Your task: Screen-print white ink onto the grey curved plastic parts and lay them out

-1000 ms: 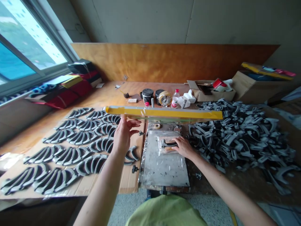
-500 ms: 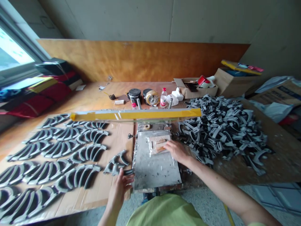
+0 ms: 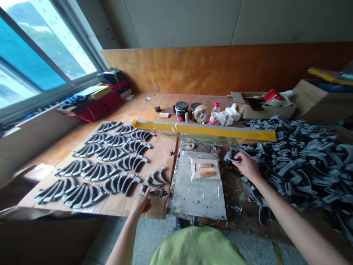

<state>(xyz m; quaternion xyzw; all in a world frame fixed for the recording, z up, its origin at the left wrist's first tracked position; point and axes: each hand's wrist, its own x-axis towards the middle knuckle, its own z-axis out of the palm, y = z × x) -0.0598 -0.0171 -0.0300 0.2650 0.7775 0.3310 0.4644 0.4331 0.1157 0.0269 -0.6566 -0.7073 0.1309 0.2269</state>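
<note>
Head view: right hand (image 3: 246, 165) has its fingers closed on a grey-and-black curved part (image 3: 231, 156) at the near-left edge of the heaped pile (image 3: 303, 158); looks like a pinch. Left hand (image 3: 143, 202) is over the cardboard (image 3: 160, 154), fingertips at the end of another curved part (image 3: 142, 189) beside the short row; can't tell if it grips or just touches. Laid-out parts (image 3: 97, 171) sit in fanned rows farther left. Between the hands: metal plate (image 3: 197, 202), pale pad (image 3: 198, 162) on it with wood-coloured strips, yellow-edged bar (image 3: 204, 129) spanning above its far end. Step in hand, my read: handling parts on both sides at once, placing left, picking right. Next move calls for a secure right pinch, one part separated from its neighbours, and left fingers off without nudging the row.
</note>
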